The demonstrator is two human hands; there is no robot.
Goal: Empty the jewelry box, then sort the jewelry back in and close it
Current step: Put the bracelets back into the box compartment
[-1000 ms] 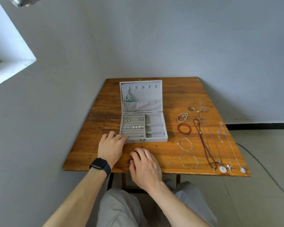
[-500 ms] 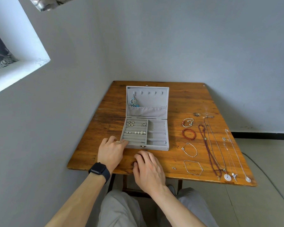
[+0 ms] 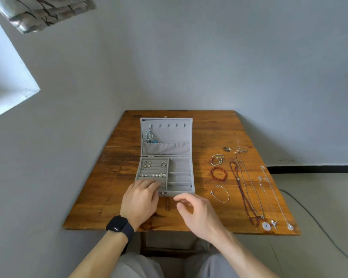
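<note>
A person sits at a wooden table (image 3: pixel 119 177) set against a grey wall, with a grey jewelry box (image 3: pixel 179 192) open in front of them. Its lid (image 3: pixel 169 135) stands up at the back, and a blue piece (image 3: pixel 150 137) hangs from the leftmost hook above the lid's pocket.

The left hand (image 3: pixel 140 199) wears a ring (image 3: pixel 145 183), with a black watch (image 3: pixel 119 226) on the wrist. It reaches over the box's front left corner, fingers stretched flat on the padded rolls of the left tray. Further back in that tray sit small earrings (image 3: pixel 148 163) and a row of studs (image 3: pixel 154 175). The divided compartments (image 3: pixel 179 180) on the right half look nearly bare.

The right hand (image 3: pixel 198 212) hovers just in front of the box's front wall, palm turned left and fingers loosely curled. The thumb is near the forefinger, and whether they pinch anything cannot be told.

Right of the box, well clear of it, three bracelets lie in a column: a mixed one (image 3: pixel 217 159), a red beaded one (image 3: pixel 218 173) and a thin silver one (image 3: pixel 219 194). Beyond them a dark bead necklace (image 3: pixel 242 193) and silver chains (image 3: pixel 269 197) stretch toward the near edge, where a white disc pendant (image 3: pixel 266 225) lies.
</note>
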